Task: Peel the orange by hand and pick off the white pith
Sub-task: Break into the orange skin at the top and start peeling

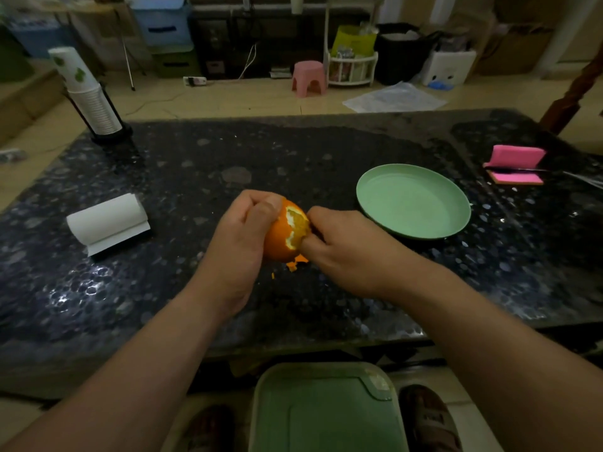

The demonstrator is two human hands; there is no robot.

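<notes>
A dark speckled stone tabletop [293, 151] fills the view. At its middle, the left hand [238, 239] grips the partly peeled orange [280, 238] in curled fingers. The right hand [346, 249] pinches the peel at the orange's 3 o'clock side. Peel scraps [295, 264] lie just beneath. A green plate [412, 200] sits at 2 o'clock and a paper roll [106, 220] at 9 o'clock.
</notes>
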